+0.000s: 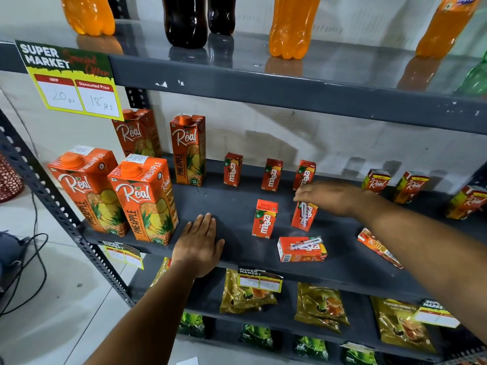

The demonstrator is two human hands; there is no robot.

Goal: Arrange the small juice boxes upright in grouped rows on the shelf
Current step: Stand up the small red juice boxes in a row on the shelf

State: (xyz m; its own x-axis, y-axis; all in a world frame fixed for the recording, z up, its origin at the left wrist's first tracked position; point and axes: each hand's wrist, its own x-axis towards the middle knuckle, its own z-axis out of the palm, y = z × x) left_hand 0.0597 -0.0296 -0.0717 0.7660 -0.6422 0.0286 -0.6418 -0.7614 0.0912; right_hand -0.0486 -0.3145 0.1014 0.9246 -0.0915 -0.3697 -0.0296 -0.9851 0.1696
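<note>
Maaza juice boxes occupy the centre of the dark grey shelf [237,206]: three stand upright in a back row [233,169], [272,175], [303,175], well apart from one another. Nearer the front edge, one Maaza box [264,218] stands upright; just right of it a second front box [303,216] is tilted, straw side facing the camera, with the right hand [326,197] over its top, fingers curled down onto it. A further Maaza box [302,249] lies on its side at the front, lower centre of the frame. The left hand [199,242] rests flat and open on the shelf, palm down, holding nothing. Small Real juice boxes [375,181], [410,187], [467,202] stand at centre right, and another small box [379,247] lies flat near the right forearm. Tall Real pineapple cartons [143,198] fill the left of the shelf. A price tag [69,77] hangs at upper left.
</note>
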